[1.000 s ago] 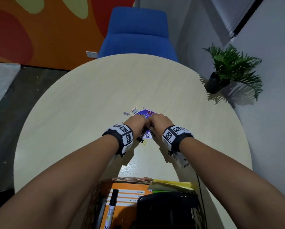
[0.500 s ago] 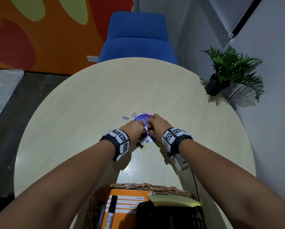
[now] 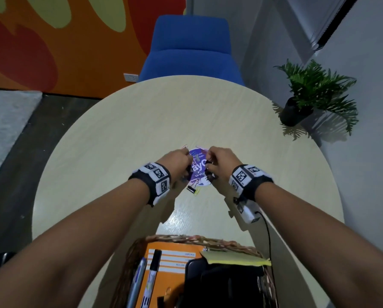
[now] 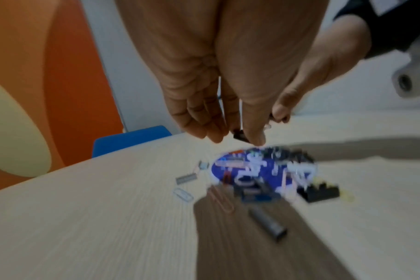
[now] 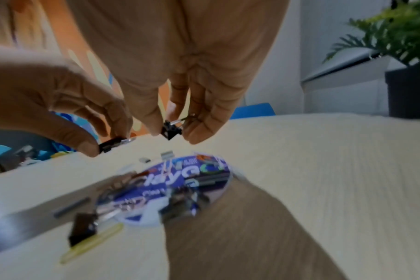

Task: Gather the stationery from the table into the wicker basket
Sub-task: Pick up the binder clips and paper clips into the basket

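Observation:
A round purple card (image 3: 198,168) lies mid-table with small binder clips and paper clips scattered on and around it. My left hand (image 3: 178,162) hovers at its left edge and pinches a small black binder clip (image 4: 240,135). My right hand (image 3: 219,162) hovers at its right edge and pinches another black binder clip (image 5: 172,129) between thumb and fingers. A larger black binder clip (image 4: 320,192), a strip of staples (image 4: 267,220) and paper clips (image 4: 222,199) lie beside the card. The wicker basket (image 3: 186,238) stands at the near edge, holding an orange notebook, a marker and yellow sticky notes.
The round pale wooden table (image 3: 119,141) has bare surface all around the card. A blue chair (image 3: 191,47) stands at the far side. A potted plant (image 3: 306,96) stands on the floor to the right. A cable (image 3: 268,232) trails from my right wrist.
Both hands have lifted off the card and drawn slightly apart, each with a small binder clip pinched. The view has tilted down, so more of the basket shows.

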`<state>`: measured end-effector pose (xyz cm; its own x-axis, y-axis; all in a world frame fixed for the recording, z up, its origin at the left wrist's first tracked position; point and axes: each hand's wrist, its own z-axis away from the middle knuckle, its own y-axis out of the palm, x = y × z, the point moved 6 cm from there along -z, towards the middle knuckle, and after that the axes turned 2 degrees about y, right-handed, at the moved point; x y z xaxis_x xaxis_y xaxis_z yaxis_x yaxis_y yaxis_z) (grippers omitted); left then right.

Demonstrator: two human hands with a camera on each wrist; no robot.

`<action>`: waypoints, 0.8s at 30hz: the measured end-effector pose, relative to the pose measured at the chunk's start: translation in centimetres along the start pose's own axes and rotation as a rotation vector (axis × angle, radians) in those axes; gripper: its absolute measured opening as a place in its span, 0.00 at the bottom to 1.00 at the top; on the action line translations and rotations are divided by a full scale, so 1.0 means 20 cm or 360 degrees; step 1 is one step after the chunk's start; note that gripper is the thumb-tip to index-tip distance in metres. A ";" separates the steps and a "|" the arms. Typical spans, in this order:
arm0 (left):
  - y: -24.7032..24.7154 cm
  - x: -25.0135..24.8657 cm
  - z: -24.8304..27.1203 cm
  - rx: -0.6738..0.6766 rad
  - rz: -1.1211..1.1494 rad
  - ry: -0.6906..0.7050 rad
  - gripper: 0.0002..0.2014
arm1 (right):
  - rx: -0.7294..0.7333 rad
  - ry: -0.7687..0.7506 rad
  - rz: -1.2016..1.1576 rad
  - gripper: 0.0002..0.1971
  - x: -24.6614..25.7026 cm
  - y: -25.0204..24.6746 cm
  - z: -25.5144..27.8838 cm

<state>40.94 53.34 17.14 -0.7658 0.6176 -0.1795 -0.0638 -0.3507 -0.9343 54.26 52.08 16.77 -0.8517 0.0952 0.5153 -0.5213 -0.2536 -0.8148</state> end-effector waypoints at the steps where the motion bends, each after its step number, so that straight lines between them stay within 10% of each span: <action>1: -0.05 0.02 0.05 -0.0045 0.0089 -0.0063 0.14 | -0.0005 -0.0024 -0.0025 0.07 0.01 -0.03 0.03; 7: -0.20 -0.07 0.66 -0.0225 0.0611 -0.0109 0.11 | 0.0220 -0.0373 -0.0025 0.07 0.26 -0.13 0.38; 17: 0.23 -0.37 1.28 0.0331 0.0477 0.0103 0.19 | 0.0794 -0.0551 0.0040 0.08 0.49 0.09 0.80; 24: 0.04 -0.11 1.21 -0.0118 0.0515 -0.0166 0.13 | 0.1069 -0.0692 0.0274 0.11 0.66 0.32 0.98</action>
<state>27.07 34.68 24.21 -0.8001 0.4063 -0.4413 0.2368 -0.4620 -0.8547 40.77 32.86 23.47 -0.7481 -0.3446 0.5671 -0.1246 -0.7664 -0.6301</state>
